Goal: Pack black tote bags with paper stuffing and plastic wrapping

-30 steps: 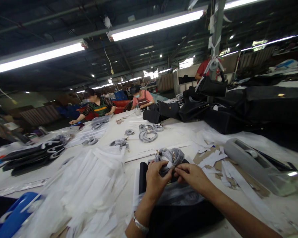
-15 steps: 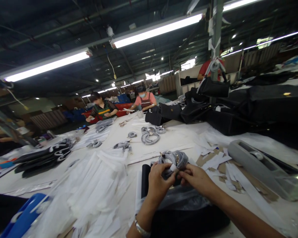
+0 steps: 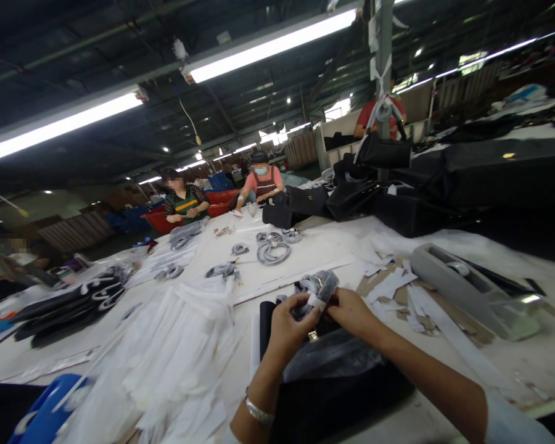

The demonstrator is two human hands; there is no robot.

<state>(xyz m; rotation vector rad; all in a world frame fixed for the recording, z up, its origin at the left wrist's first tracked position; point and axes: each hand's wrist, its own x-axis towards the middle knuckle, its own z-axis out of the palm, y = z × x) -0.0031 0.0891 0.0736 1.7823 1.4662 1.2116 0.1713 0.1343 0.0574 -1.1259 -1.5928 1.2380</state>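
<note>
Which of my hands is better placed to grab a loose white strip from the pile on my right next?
Probably your right hand: it is nearer the loose white strips, which lie on its side. Your left hand is farther off, gripping the wrapped coil at its white band.

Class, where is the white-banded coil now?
In the head view, the coil is below and right of centre, between the left hand and right hand.
</note>
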